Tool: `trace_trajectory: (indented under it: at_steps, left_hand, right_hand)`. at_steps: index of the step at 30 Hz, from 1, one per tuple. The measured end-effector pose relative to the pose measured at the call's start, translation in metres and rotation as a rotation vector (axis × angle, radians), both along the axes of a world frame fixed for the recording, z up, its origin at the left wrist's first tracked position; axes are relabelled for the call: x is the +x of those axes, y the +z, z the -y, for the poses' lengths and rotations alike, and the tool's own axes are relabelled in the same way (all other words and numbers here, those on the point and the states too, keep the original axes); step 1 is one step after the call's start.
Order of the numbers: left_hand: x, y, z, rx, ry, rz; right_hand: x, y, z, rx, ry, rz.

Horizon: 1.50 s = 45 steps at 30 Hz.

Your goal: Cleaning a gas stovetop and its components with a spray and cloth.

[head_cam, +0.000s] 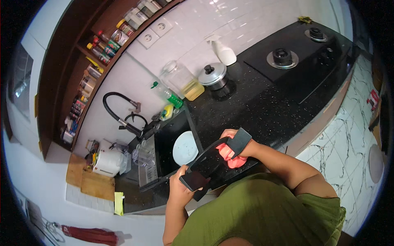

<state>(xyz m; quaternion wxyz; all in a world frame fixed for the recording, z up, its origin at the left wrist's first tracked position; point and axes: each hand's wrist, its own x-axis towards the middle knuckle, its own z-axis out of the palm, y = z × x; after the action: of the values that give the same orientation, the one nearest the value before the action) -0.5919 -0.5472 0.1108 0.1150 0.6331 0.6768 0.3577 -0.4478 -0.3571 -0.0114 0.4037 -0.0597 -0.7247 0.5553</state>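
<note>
My left hand (179,188) grips a black, curved-rimmed piece of cookware (201,160), probably a pan, at its near left side. It is tilted over the counter's front edge beside the sink, and its dark surface blends with the black stone. My right hand (229,134) is at the far right part of the rim, holding a crumpled coral-red cloth (231,156) against the cookware. A dark band crosses each hand and covers part of the fingers. In the black sink (167,138), just left of the cookware, rests a white plate (185,148).
A black faucet (120,118) arches over the sink. Behind it stand a green dish-soap bottle (174,99), a clear jar of yellowish liquid (192,87) and a lidded pot (214,77). A gas hob (283,61) lies right; drinking glasses (143,155) and wooden boards (98,184) stand left.
</note>
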Motion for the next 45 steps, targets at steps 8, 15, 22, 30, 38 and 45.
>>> trace_trajectory:
  at_steps: [8,15,22,30,38,45]
  left_hand:
    - [-0.03,-0.054,0.028,-0.156,0.049,0.331]
    - [-0.045,-0.015,0.023,-0.215,-0.181,-0.017]
    - [-0.029,-0.004,-0.014,-0.081,-0.197,0.313]
    - [-0.029,-0.021,-0.047,-0.163,-0.423,0.325]
    - [-0.024,-0.022,-0.046,-0.179,-0.41,0.358]
    - [-0.038,-0.035,-0.053,-0.132,-0.529,0.374]
  right_hand:
    - [0.011,0.055,-0.006,0.278,-0.073,0.036]
    - [0.014,0.13,-0.001,0.758,-0.188,0.044]
    - [-0.008,0.122,0.0,1.001,-0.233,0.208]
    - [-0.01,0.109,0.02,1.066,-0.327,0.267]
    - [0.017,0.113,0.005,0.812,-0.37,0.547]
    - [0.025,0.101,-0.002,0.719,-0.449,0.593]
